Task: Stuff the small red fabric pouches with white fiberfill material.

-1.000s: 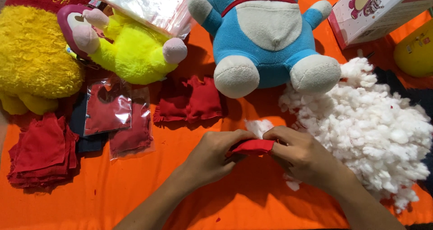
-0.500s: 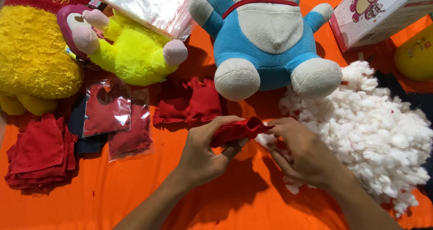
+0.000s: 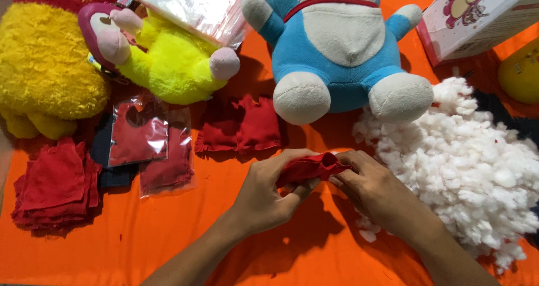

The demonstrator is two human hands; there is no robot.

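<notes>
An orange worktop fills the view and carries everything else. At its upper left lies a big yellow plush with a red top, and leaning against it is a smaller yellow-green plush with pink paws and a dark pink head, partly under a clear plastic bag. At top centre sits a blue and white plush with a red collar, its two rounded white feet pointing toward the person. To the right spreads a wide heap of white stuffing, just beside the blue toy's foot, with a pink and white box above it at the upper right corner. Along the left edge rests a stack of red cloth pieces, next to it flat clear packets of red fabric, and further in a loose pile of red fabric pouches below the blue toy. In the middle, just left of the stuffing, both hands meet on a small red fabric pouch held a little above the worktop: the left hand wraps it from below with a closed grip, and the right hand pinches its other end with fingertips pressed together.
</notes>
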